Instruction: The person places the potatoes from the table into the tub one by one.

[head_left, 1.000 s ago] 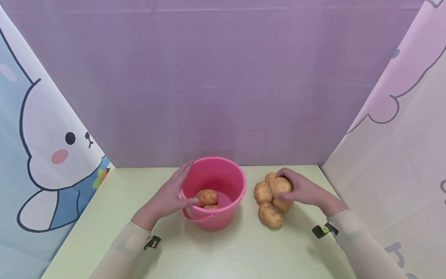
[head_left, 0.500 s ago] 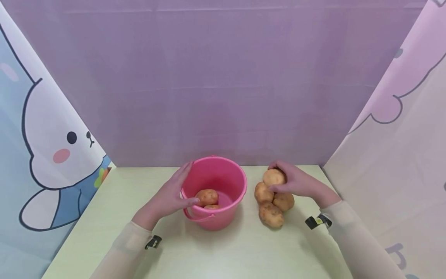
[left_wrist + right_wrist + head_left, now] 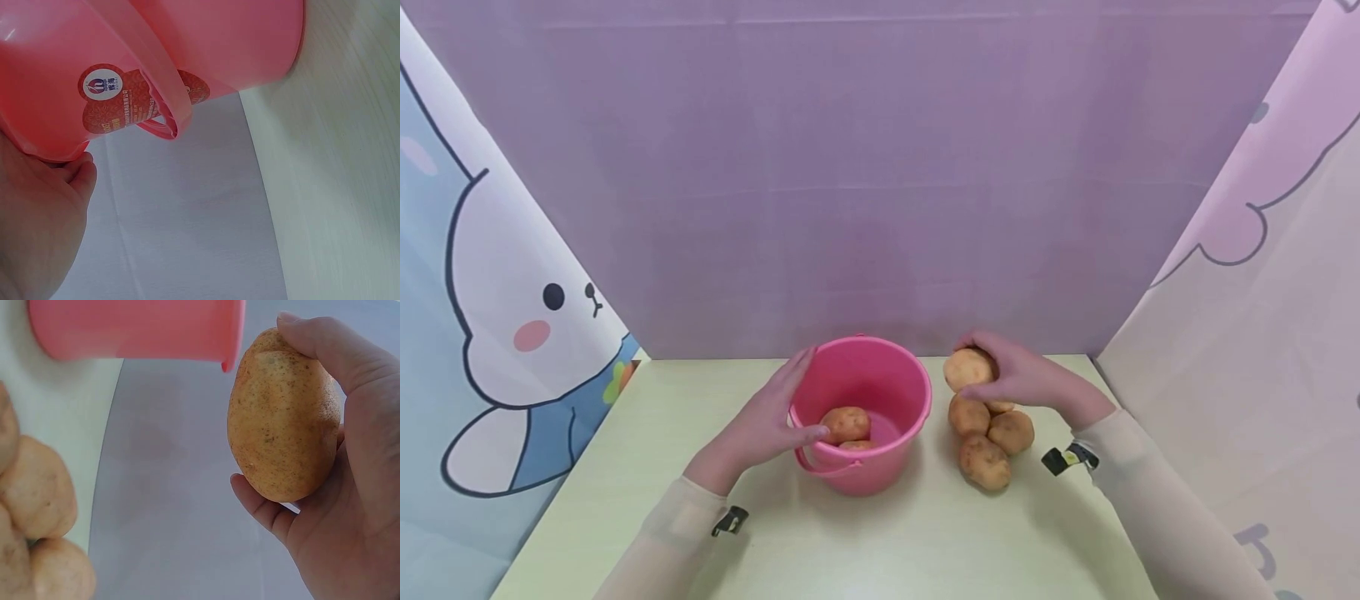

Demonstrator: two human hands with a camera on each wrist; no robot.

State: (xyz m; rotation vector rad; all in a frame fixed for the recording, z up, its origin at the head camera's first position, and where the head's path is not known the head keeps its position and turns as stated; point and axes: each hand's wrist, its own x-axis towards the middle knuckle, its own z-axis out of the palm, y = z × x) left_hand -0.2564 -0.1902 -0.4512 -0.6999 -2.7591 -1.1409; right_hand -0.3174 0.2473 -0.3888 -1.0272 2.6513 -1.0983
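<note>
In the head view a pink bucket (image 3: pixel 880 471) stands on the table with potatoes (image 3: pixel 846 424) at its bottom. My left hand (image 3: pixel 769 421) holds the bucket's rim at its left side, thumb over the inside edge. The left wrist view shows the fingers at the rim, beside the hanging handle (image 3: pixel 134 44) and a red label. My right hand (image 3: pixel 1026 377) grips a large light-brown potato (image 3: pixel 284 419) between thumb and fingers, raised to the right of the bucket. Below that hand several potatoes (image 3: pixel 985 462) lie grouped on the table.
The pale wooden table (image 3: pixel 850 550) ends at a purple backdrop (image 3: pixel 865 183) behind the bucket. Printed cloth panels flank it, with a cartoon rabbit (image 3: pixel 527 308) on the left one. Small black wrist cameras sit on both sleeves.
My right hand has lifted the potato off the pile and moved it left and away, closer to the bucket. The left hand and bucket stay where they were.
</note>
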